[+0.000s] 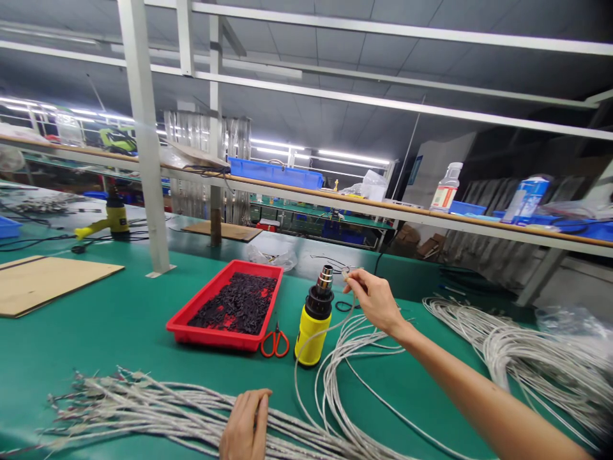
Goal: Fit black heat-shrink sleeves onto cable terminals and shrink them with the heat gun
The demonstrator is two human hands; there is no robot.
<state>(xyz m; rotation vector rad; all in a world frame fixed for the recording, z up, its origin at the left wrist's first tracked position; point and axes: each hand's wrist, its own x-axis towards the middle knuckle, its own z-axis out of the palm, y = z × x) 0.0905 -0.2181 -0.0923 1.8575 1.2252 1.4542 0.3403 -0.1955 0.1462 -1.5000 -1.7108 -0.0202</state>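
Clearly, your right hand has thumb and fingers pinched together on one end of a pale cable, right of centre in the frame, just beside the metal nozzle of the yellow heat gun. From your fingertips the cable drops, crosses in front of the gun's body and curves down toward the bottom centre. Your left hand, at the lower centre, lies over the cable bundle with its fingers bent; you cannot tell from here whether they close on any strands or merely rest there.

Expect the single cable to be light and flexible, yet springy enough to hold a broad loop and push back a little when bent. Its jacket looks smooth, so it may slide under a loose pinch. The tip is probably the delicate part: take hold just behind it, on the jacket, and keep your fingertips away from the nozzle, which could be hot. The bundle, spreading toward the lower left, should feel heavier and liable to tangle; press it across its middle, clear of the frayed-looking ends, which likely snag or bend easily.
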